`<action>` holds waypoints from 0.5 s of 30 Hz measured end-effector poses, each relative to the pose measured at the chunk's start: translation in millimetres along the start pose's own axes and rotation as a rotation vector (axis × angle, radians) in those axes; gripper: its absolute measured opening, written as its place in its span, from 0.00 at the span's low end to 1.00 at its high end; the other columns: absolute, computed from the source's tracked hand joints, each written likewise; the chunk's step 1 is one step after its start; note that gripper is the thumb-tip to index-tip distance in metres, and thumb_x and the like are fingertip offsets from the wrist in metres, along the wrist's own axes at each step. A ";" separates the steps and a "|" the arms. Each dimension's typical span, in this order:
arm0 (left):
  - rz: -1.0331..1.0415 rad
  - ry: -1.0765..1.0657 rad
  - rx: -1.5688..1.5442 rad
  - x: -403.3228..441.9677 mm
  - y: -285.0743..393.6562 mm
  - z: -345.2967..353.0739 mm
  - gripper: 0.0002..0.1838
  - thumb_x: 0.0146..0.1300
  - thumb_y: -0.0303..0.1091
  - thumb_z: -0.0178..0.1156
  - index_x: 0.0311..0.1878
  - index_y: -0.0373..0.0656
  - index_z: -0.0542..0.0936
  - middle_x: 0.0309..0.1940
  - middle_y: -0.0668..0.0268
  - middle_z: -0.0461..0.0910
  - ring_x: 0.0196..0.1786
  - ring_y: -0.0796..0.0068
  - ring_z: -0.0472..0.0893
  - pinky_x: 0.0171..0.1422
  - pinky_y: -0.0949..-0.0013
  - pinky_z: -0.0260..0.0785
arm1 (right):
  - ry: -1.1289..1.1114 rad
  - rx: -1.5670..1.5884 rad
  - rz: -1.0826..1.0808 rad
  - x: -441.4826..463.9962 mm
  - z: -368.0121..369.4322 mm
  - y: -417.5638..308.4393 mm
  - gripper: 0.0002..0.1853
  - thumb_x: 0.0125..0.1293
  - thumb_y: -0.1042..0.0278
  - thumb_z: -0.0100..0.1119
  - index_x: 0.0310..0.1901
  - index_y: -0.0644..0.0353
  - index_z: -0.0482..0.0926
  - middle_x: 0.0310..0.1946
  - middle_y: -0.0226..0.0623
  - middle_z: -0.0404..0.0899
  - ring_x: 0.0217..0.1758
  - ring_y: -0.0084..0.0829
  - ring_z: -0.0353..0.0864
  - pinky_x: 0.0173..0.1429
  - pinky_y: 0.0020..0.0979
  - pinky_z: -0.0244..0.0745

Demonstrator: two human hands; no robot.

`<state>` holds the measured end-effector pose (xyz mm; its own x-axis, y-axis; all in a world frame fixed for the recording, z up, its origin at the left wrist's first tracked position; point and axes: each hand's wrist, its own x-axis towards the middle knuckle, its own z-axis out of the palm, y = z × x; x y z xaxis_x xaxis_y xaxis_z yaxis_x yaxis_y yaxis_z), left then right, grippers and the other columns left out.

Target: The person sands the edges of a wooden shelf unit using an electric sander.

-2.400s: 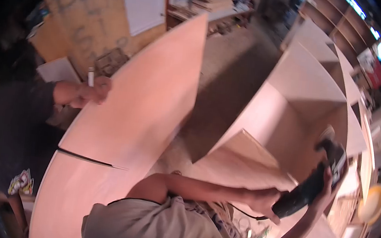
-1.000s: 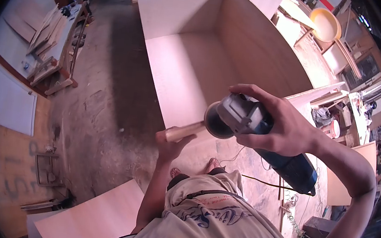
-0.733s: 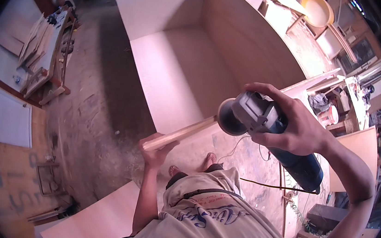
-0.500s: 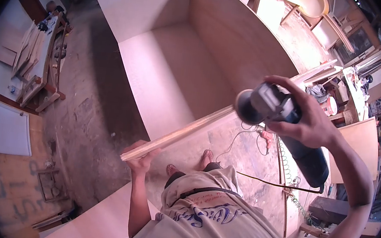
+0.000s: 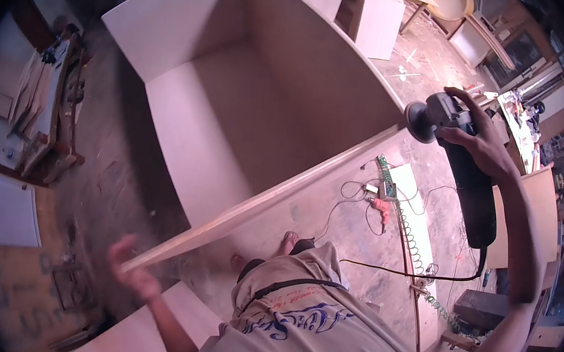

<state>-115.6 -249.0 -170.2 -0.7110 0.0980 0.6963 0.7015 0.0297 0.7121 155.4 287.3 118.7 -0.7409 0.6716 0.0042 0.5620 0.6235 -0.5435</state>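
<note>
While the grinder (image 5: pixel 472 196) is gripped in the right hand (image 5: pixel 483 141), its disc (image 5: pixel 419 122) is held at the board's (image 5: pixel 265 205) far end.
Beside the near end, the left hand (image 5: pixel 135 274) is blurred; whether it grips cannot be told.

The grinder (image 5: pixel 443 116) has moved along the board's (image 5: pixel 258 206) edge, now well apart from the left hand (image 5: pixel 137 276).

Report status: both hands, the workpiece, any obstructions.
Right hand gripping angle grinder, disc at wooden panel's right end. Left hand at left end, grip blurred. Power cord runs toward shirt; red drill on floor.
</note>
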 end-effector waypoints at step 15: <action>-0.356 -1.266 0.670 111.5 178.0 219.2 0.20 0.68 0.47 0.67 0.52 0.41 0.84 0.38 0.50 0.87 0.45 0.41 0.85 0.52 0.45 0.71 | -0.314 0.271 -0.109 -31.0 30.9 -37.1 0.49 0.54 0.59 0.78 0.76 0.61 0.64 0.62 0.52 0.80 0.66 0.44 0.81 0.74 0.40 0.72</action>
<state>-59.3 -14.7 14.4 -0.5790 0.7606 -0.2937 0.6448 0.6476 0.4059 146.2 231.0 112.8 -0.8900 0.4273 -0.1592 0.3886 0.5280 -0.7551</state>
